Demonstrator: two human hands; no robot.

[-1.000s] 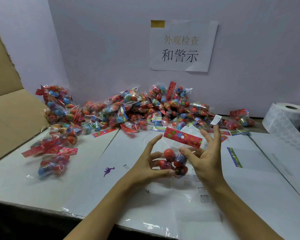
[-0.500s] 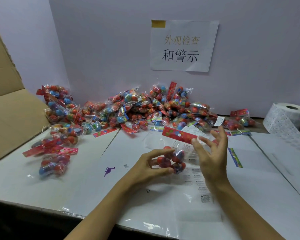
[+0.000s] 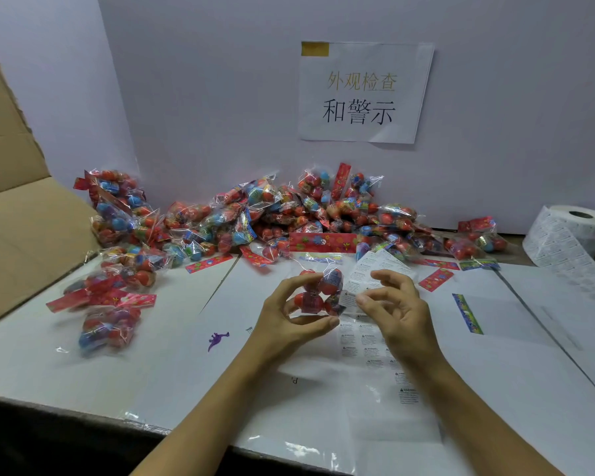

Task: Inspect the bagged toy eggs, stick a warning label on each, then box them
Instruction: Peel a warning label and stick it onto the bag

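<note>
The left hand (image 3: pixel 282 321) holds a clear bag (image 3: pixel 318 293) above the middle of the surface (image 3: pixel 83 372); its fingers curl around it. In the bag are red eggs, with a red header card at 12 o'clock. The right hand (image 3: pixel 395 310), at 3 o'clock of the bag, has bent fingers holding nothing clear. A pile (image 3: pixel 272 214) of bags lies at 12 o'clock, a label roll (image 3: pixel 571 235) at 2 o'clock, a box (image 3: pixel 21 218) at 9 o'clock.

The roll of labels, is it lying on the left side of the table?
No, the roll of labels stands at the far right edge.
</note>
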